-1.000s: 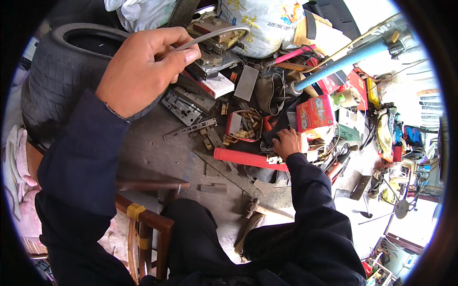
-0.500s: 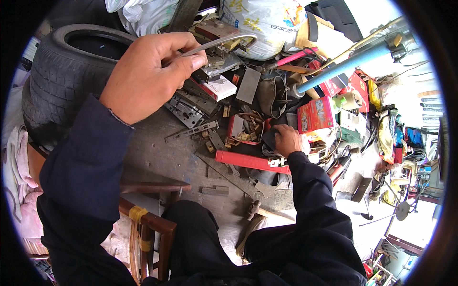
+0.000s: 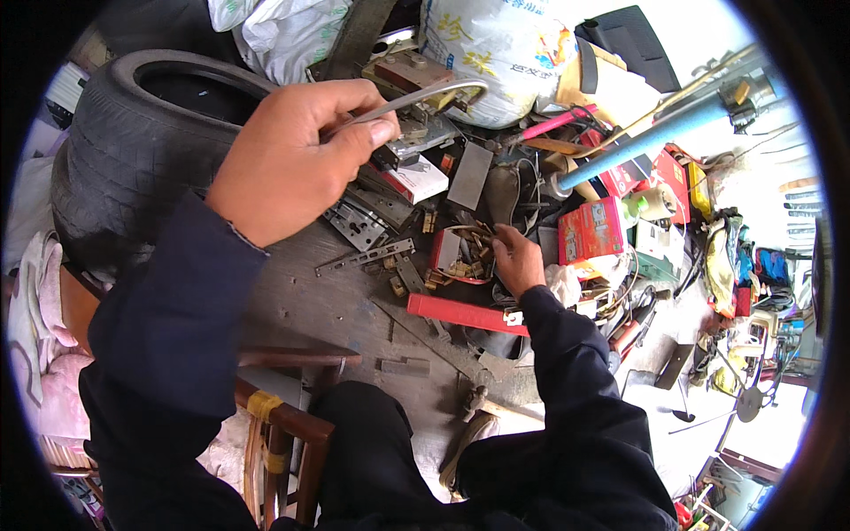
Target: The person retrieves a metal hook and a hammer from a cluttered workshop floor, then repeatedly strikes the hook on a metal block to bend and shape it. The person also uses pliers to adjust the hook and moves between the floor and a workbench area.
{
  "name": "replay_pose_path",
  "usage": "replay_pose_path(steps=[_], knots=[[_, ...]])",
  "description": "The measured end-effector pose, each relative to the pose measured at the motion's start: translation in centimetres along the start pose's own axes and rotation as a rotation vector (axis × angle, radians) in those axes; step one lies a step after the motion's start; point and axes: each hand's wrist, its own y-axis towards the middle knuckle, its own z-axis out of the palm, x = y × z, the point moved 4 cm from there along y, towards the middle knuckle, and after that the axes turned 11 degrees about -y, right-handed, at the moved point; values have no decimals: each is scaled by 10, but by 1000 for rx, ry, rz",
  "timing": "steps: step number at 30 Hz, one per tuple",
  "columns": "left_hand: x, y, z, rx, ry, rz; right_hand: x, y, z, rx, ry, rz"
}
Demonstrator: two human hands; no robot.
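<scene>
My left hand (image 3: 297,159) is raised at the upper left, its thumb and fingers closed on a bent grey metal rod (image 3: 434,91). The rod's far end curves over like a hook. Lower and to the right, my right hand (image 3: 520,261) is at the right side of a small red box (image 3: 437,251). Its thumb and forefinger look apart, near the brass lock parts (image 3: 479,257) inside; the other fingers are partly hidden. A long red box (image 3: 460,313) lies just in front. Flat metal plates and a perforated metal strip (image 3: 367,256) lie left of the parts box.
A black tyre (image 3: 115,168) stands at the left. White sacks (image 3: 482,62) are behind the metal parts. A blue pole (image 3: 646,146) slants across the upper right above a red carton (image 3: 591,232). A wooden chair (image 3: 288,420) is beside my left leg.
My right hand has moved left, off a dark object, to the edge of the parts box. My left hand still holds the rod. The whole view has shifted slightly.
</scene>
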Motion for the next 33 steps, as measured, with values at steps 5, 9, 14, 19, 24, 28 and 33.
replay_pose_path(steps=[5,9,14,19,24,28,33], knots=[[-1,1,1,-3,-33,18,12,51,57,-77,75,203],[-1,1,3,-45,30,-8,15,98,81,-77,-94,331],[-4,2,4,-91,-43,55,14,122,91,-25,-56,426],[1,3,5,-51,-47,20,14,123,92,-2,-23,447],[3,6,6,-95,-50,66,19,118,92,21,-107,479],[3,6,3,-88,-21,45,23,112,84,37,-122,440],[2,5,2,-91,-65,7,12,72,24,-215,-148,213]])
